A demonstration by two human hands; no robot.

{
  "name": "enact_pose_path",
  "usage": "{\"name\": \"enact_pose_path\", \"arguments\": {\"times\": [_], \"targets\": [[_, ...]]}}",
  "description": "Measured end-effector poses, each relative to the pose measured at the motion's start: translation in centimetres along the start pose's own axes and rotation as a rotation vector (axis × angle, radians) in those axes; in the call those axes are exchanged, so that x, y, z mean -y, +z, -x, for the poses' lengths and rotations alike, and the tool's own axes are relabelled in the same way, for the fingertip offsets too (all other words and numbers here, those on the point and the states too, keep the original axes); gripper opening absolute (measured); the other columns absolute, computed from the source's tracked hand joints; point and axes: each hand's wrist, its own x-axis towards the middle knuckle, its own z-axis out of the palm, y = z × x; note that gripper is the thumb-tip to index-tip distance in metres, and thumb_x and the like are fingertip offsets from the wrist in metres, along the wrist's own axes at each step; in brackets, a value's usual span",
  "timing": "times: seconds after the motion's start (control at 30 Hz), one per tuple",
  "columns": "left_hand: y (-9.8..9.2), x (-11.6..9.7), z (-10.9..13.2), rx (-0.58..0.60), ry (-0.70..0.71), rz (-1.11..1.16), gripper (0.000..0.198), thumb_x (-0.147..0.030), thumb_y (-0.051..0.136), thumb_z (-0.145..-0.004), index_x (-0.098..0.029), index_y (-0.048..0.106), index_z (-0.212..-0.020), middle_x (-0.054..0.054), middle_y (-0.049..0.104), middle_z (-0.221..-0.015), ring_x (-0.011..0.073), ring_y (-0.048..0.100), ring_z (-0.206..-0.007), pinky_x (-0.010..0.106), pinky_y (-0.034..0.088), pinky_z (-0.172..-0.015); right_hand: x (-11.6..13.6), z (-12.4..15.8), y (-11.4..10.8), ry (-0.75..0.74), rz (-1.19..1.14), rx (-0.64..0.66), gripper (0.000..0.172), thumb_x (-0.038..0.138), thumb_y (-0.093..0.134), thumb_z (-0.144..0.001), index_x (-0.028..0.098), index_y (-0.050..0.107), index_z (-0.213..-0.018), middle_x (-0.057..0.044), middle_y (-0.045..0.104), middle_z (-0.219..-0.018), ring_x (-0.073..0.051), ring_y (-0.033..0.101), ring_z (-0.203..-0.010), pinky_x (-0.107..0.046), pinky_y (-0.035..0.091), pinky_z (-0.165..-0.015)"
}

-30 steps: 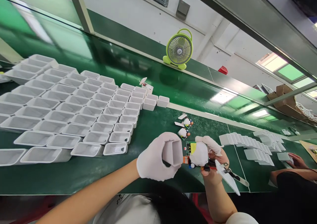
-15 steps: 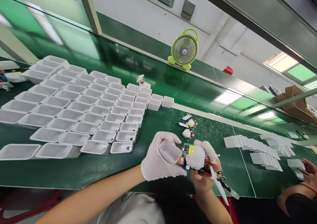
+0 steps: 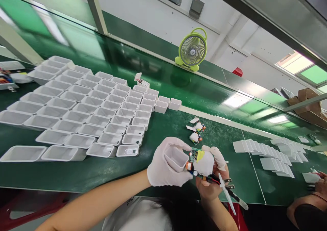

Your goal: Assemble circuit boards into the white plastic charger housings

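My left hand (image 3: 163, 168), in a white glove, grips a small white plastic housing (image 3: 176, 158) with its open side facing up and right. My right hand (image 3: 213, 176) wears white finger cots and holds a green circuit board (image 3: 198, 158) with a white block and coloured parts on it, pressed against the mouth of the housing. A white plug cover with metal prongs (image 3: 227, 190) hangs from the board by short wires below my right hand.
Rows of several empty white housings (image 3: 84, 117) cover the green belt (image 3: 107, 173) to the left. Two more circuit boards (image 3: 196, 131) lie just beyond my hands. A green desk fan (image 3: 192, 50) stands on the far ledge. White housings (image 3: 265, 152) and another person's hand (image 3: 320, 183) are at right.
The housing in my left hand has turned from end-on to open side up, and the board has come up against its mouth. The view has shifted slightly.
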Motion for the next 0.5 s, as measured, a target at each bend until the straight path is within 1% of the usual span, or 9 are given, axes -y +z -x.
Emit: {"name": "enact_pose_path", "arguments": {"times": [0.13, 0.27, 0.33, 0.43, 0.5], "targets": [[0.3, -0.2, -0.3, -0.043, -0.018, -0.024, 0.045, -0.017, 0.076, -0.058, -0.019, 0.057, -0.099, 0.005, 0.075, -0.09, 0.0169, 0.072, -0.072, 0.027, 0.057, -0.067, -0.5, 0.3, 0.2, -0.001, -0.007, 0.003, 0.075, 0.055, 0.079, -0.078, 0.032, 0.052, -0.144, -0.012, 0.07, -0.132, -0.033, 0.072, -0.112, -0.041, 0.065, -0.076], [0.4, -0.1, -0.6, -0.024, -0.097, 0.008, 0.047, -0.018, 0.079, -0.057, -0.02, 0.054, -0.098, 0.005, 0.075, -0.086, 0.0181, 0.072, -0.074, 0.029, 0.056, -0.069, -0.4, 0.2, 1.0, -0.008, -0.018, -0.008, 0.069, 0.053, 0.077, -0.081, 0.031, 0.056, -0.142, -0.012, 0.073, -0.125, -0.032, 0.076, -0.1, -0.04, 0.065, -0.074], [0.3, -0.2, -0.8, 0.018, -0.167, 0.071, 0.053, -0.017, 0.08, -0.055, -0.021, 0.051, -0.099, 0.003, 0.075, -0.084, 0.0172, 0.07, -0.073, 0.028, 0.054, -0.07, -0.2, -0.1, 1.3, -0.005, -0.051, -0.015, 0.064, 0.05, 0.078, -0.081, 0.033, 0.059, -0.139, -0.011, 0.076, -0.119, -0.03, 0.077, -0.096, -0.038, 0.065, -0.072], [0.4, -0.4, -1.4, 0.089, -0.307, 0.165, 0.07, -0.01, 0.083, -0.045, -0.022, 0.048, -0.104, -0.002, 0.072, -0.084, 0.0158, 0.067, -0.075, 0.029, 0.051, -0.076, 0.5, -1.3, 1.5, 0.034, -0.095, -0.046, 0.059, 0.049, 0.083, -0.076, 0.033, 0.067, -0.13, -0.008, 0.078, -0.111, -0.027, 0.077, -0.091, -0.034, 0.063, -0.07], [0.5, -0.4, -1.8, 0.075, -0.438, 0.233, 0.078, -0.004, 0.083, -0.037, -0.023, 0.048, -0.104, -0.005, 0.069, -0.082, 0.0141, 0.063, -0.074, 0.028, 0.049, -0.077, 1.2, -2.5, 1.3, 0.048, -0.12, -0.085, 0.06, 0.053, 0.087, -0.07, 0.032, 0.071, -0.123, -0.006, 0.078, -0.108, -0.024, 0.076, -0.087, -0.031, 0.062, -0.071]]}}
